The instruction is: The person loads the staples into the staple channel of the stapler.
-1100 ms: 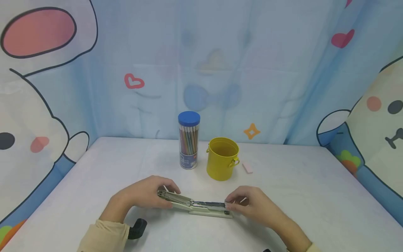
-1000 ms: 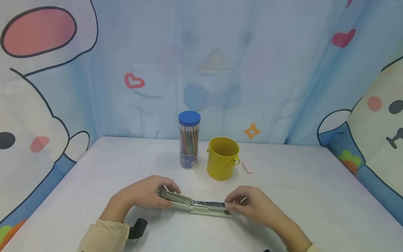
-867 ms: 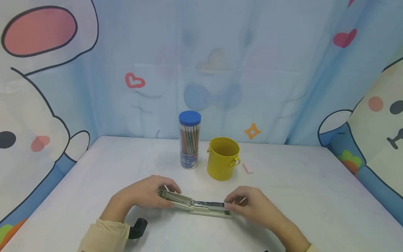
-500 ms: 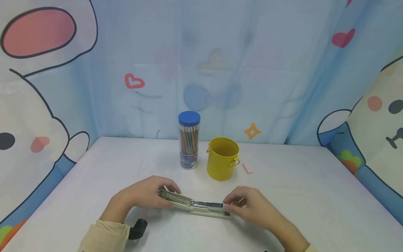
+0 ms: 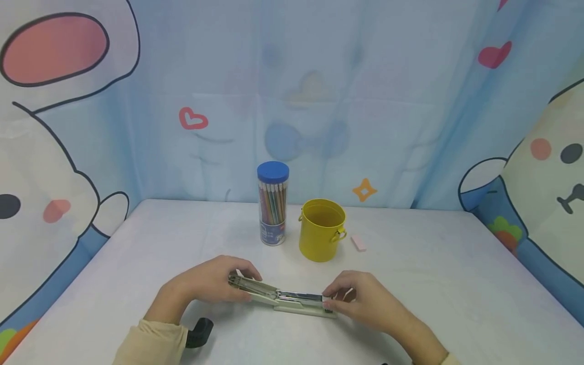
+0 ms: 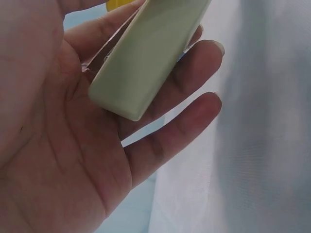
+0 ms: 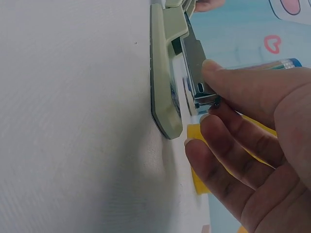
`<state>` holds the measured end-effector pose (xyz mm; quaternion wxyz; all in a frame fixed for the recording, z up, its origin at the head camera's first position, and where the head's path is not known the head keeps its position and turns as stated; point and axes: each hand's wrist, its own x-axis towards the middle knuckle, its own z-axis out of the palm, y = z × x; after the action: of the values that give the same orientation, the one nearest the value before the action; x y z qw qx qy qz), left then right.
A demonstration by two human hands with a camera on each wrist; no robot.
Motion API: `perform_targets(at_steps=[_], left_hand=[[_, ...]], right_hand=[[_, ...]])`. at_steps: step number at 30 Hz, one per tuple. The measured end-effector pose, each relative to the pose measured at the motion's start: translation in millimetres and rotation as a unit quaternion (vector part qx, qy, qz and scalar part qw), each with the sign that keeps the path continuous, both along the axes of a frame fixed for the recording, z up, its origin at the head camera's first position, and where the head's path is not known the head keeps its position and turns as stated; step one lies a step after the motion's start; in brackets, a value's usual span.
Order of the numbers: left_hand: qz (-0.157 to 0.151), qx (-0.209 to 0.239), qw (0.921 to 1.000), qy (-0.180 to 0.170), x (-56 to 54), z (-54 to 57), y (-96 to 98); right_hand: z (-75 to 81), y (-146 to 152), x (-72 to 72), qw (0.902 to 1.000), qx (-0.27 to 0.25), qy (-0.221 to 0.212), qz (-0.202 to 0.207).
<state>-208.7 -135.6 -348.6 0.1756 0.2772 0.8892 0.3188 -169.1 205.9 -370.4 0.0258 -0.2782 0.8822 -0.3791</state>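
A pale green stapler (image 5: 296,307) lies across the table in front of me with its top cover (image 6: 146,58) swung back to the left. My left hand (image 5: 216,279) holds that cover between thumb and fingers. The metal magazine (image 7: 196,60) of the stapler is exposed and raised above the base. At its front end my right hand (image 5: 360,299) pinches it with thumb and index finger, the other fingers loosely bent. Whether staples lie in the magazine I cannot tell.
Behind the stapler stand a clear tub of pencils (image 5: 272,208) with a blue lid and a yellow bucket (image 5: 319,238). A small pink eraser (image 5: 358,243) lies right of the bucket. A printed blue curtain (image 5: 388,126) hangs behind the white table (image 5: 456,274).
My right hand has shifted slightly left along the magazine's front end. The left hand and the stapler's cover stay where they were.
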Motion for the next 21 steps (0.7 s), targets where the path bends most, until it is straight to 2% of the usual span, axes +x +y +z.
perform_targets(at_steps=[6, 9, 16, 21], left_hand=[[0.001, -0.006, 1.0, 0.005, 0.6, 0.7, 0.4], [-0.002, -0.007, 0.9999, 0.01, 1.0, 1.4, -0.4], [-0.005, -0.003, 0.9997, 0.023, 2.2, 4.0, -10.6], [-0.003, 0.002, 0.9998, 0.017, 1.9, 7.9, -16.8]], right_hand=[[-1.6, 2, -1.2, 0.9999, -0.009, -0.011, 0.006], [-2.0, 6, -3.0, 0.9996, -0.003, -0.026, -0.005], [-9.2, 15, -8.1, 0.9936, 0.024, -0.098, -0.05], [-14.6, 18, -11.7, 0.9921, 0.017, -0.111, -0.056]])
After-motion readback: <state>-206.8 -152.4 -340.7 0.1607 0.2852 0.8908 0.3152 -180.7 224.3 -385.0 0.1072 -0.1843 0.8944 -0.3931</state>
